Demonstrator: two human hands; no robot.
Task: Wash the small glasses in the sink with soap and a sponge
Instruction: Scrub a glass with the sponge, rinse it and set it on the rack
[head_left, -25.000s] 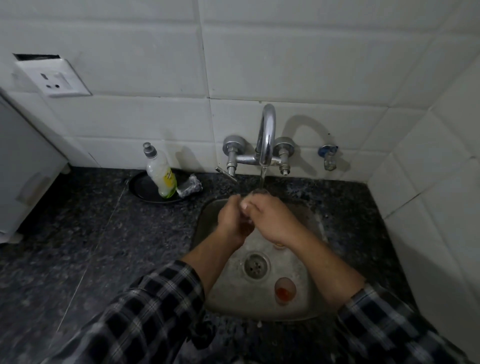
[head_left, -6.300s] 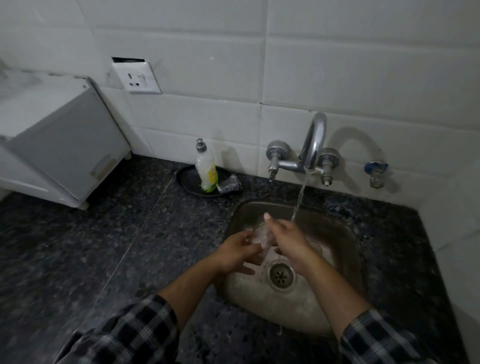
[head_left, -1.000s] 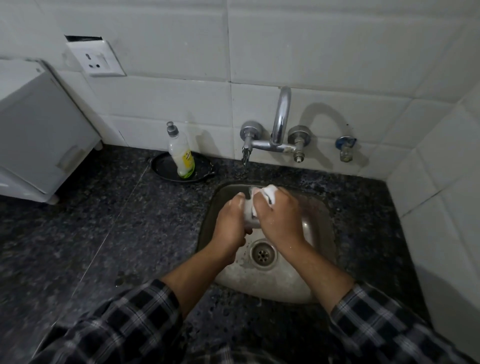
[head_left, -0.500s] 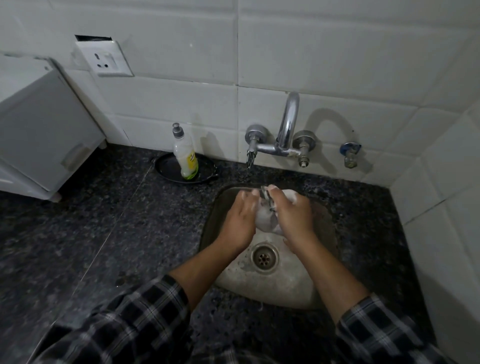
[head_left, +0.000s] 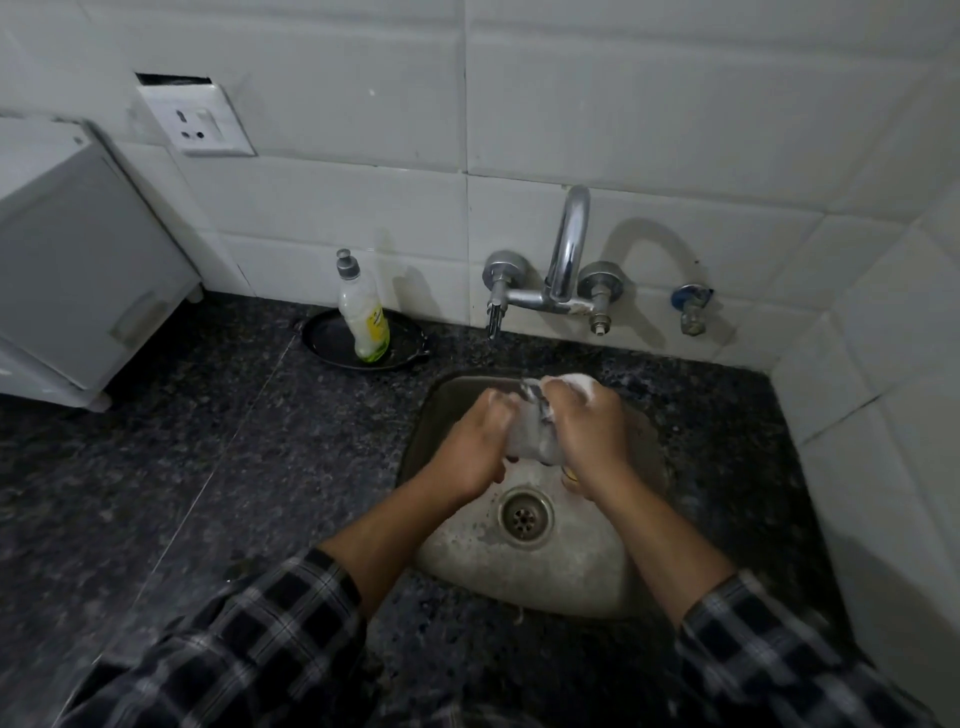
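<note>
Over the steel sink (head_left: 447, 551), my left hand (head_left: 475, 441) grips a small glass (head_left: 530, 441) covered in white foam. My right hand (head_left: 584, 431) holds a foamy sponge (head_left: 576, 383) against the glass, its fingers curled over the top. Both hands hide most of the glass. A second small glass (head_left: 571, 475) with a yellowish rim peeks out under my right wrist on the sink floor. The drain (head_left: 524, 514) lies just below the hands. No water runs from the tap (head_left: 569, 260).
A soap bottle (head_left: 363, 312) with a yellow label stands on a black dish (head_left: 327, 338) left of the tap. A white appliance (head_left: 78, 249) sits on the dark granite counter (head_left: 208, 467) at far left. A tiled wall with a socket (head_left: 195, 122) rises behind; another wall closes the right side.
The hands stay together over the sink and shift slightly as the sponge rubs the glass. The foam on the glass has spread. The camera tilted a little.
</note>
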